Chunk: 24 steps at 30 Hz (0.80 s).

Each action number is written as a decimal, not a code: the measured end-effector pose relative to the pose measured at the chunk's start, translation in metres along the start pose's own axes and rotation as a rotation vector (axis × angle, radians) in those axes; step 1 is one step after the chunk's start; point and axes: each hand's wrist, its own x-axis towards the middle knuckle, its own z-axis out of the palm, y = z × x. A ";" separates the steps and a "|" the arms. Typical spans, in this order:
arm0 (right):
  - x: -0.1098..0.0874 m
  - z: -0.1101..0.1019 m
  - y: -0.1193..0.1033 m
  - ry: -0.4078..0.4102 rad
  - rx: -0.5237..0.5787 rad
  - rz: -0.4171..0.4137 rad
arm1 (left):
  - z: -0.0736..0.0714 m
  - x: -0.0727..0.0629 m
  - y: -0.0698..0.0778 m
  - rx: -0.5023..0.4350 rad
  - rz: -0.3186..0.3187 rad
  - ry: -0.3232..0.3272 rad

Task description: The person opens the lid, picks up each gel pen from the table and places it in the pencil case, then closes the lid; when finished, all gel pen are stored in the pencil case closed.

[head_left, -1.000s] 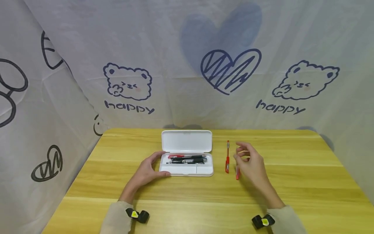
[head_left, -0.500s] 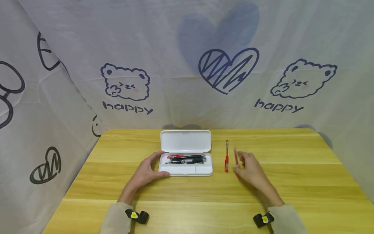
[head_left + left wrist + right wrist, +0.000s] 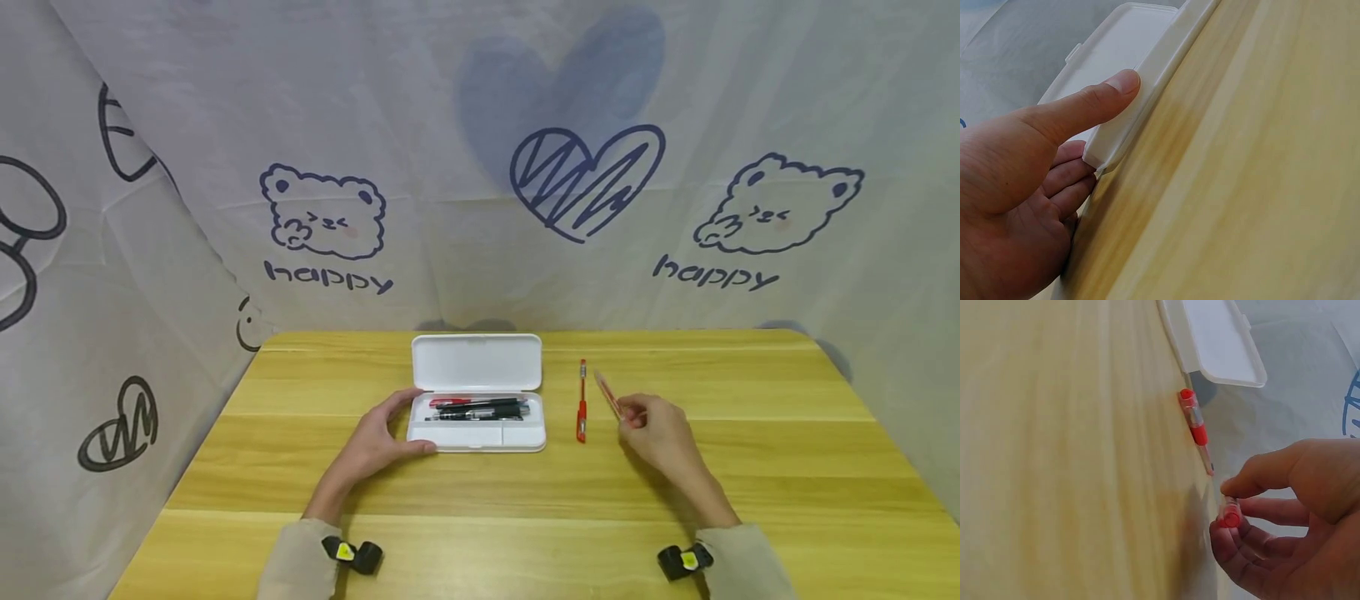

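My left hand (image 3: 378, 433) grips the left end of a white pencil case (image 3: 477, 363), whose lid stands open at the back. The left wrist view has the thumb against the front wall of the case (image 3: 1124, 128) and the fingers behind its corner. Inside, several black pens and a red one (image 3: 447, 402) lie in the rear compartment. Between thumb and fingertips, my right hand (image 3: 663, 433) pinches a red pen (image 3: 608, 393), tilted with its far end toward the upper left. A second red pen (image 3: 581, 410) lies on the table between the case and that hand.
Under everything is a wood-grain table (image 3: 480, 517). Behind its far edge hangs a pale cloth (image 3: 450, 233) printed with hearts and bears. Dark wrist cameras (image 3: 684, 562) sit at both sleeves.
My right hand came down to the right-hand red pen, took it between thumb and fingers, and drew slightly right with the pen now slanted. The left hand keeps its place on the pencil case.
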 end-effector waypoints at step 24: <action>0.015 0.030 -0.037 0.042 0.350 -0.142 | -0.001 0.000 0.000 -0.005 -0.001 -0.006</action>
